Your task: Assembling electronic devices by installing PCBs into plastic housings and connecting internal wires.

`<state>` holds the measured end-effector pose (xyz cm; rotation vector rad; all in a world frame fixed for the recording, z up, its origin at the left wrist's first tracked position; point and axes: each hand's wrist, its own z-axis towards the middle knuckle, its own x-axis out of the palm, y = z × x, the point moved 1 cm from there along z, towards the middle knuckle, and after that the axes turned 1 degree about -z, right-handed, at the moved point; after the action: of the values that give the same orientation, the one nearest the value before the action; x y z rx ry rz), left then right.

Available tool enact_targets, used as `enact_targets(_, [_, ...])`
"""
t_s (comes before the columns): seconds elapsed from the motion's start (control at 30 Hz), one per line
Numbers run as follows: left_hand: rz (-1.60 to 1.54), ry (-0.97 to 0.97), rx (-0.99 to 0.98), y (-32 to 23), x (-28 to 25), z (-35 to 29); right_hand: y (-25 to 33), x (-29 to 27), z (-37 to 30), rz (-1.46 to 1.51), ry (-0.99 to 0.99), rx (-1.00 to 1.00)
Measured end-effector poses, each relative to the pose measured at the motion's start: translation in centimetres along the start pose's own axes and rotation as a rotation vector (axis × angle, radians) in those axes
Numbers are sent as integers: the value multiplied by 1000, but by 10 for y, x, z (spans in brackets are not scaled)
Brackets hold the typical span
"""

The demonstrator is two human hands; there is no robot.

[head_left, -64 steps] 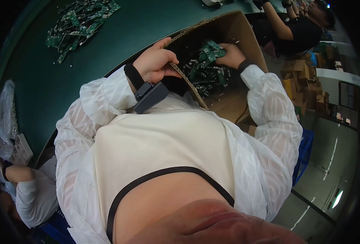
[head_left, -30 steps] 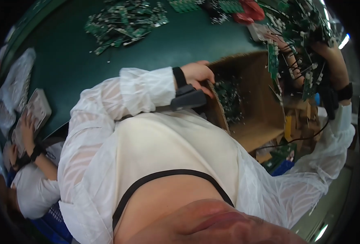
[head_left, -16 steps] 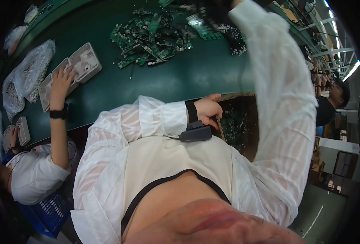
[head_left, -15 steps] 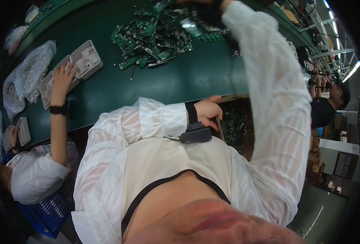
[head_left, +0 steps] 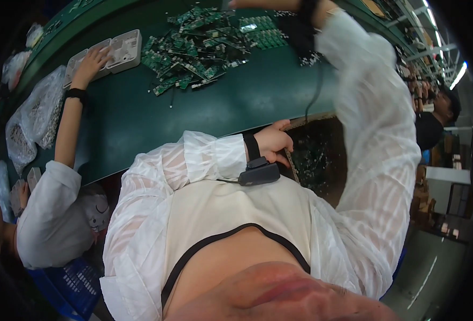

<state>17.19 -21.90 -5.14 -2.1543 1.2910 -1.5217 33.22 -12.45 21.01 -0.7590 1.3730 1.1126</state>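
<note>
My left hand [head_left: 274, 142] is closed on the near-left rim of an open cardboard box [head_left: 296, 170] below the table edge. Small green circuit boards [head_left: 312, 159] lie in the box. A black band circles that wrist, with a black device [head_left: 260, 174] just below it. My right hand [head_left: 279, 4] reaches across the table to the far edge of the view, where the frame cuts it off; whether it holds anything is hidden. Near it lie a panel of joined green boards [head_left: 263, 33] and a black item [head_left: 296, 33]. Left of these is a heap of green circuit boards [head_left: 193, 51].
At the left, a co-worker's hand [head_left: 93, 63] touches a white compartment tray [head_left: 125, 51] on the green table [head_left: 124, 117]. Clear bags of small parts [head_left: 36, 115] lie nearby. Small white pieces [head_left: 311, 59] are scattered beside the black item. Another person [head_left: 434, 125] stands far right.
My right arm has swung slightly to the right, and its hand is still at the far edge. The co-worker's hand and the white tray have shifted farther away. My left hand stays on the box.
</note>
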Motion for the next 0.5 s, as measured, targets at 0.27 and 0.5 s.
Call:
enact_targets(0.27, [2,10,-13,-12,7,-2,-38,-27,-294,243,505,321])
enact_targets(0.5, [33,-39,-85,-12,47,-15,-136,169,-434,-52,534,940])
